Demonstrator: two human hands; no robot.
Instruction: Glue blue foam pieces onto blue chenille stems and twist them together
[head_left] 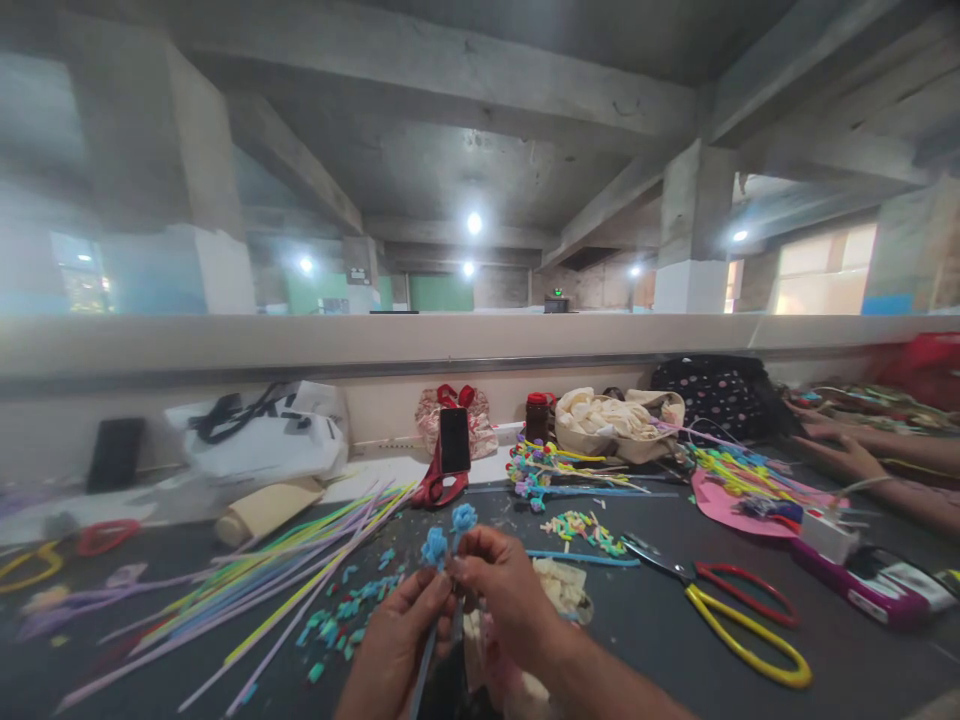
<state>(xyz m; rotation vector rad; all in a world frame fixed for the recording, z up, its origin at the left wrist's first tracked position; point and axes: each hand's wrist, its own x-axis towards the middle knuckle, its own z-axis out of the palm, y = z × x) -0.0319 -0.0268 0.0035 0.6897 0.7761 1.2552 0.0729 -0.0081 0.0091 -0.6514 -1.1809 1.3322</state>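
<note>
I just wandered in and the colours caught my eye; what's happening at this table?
Someone's left hand and right hand hold stems topped with fuzzy blue flowers. Loose coloured stems and small cut pieces lie about, with scissors open to the right.

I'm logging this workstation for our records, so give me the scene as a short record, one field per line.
Left hand: fingers closed around the stems below two fuzzy blue blooms; hand
Right hand: fingertips pinched at the same stems, beside the left; hand
Left of hands: fan of pastel fuzzy stems, teal clippings
Right of hands: open scissors, one handle red, one yellow
Behind hands: upright phone, red-lidded jar
Far right: another person's hands
</note>
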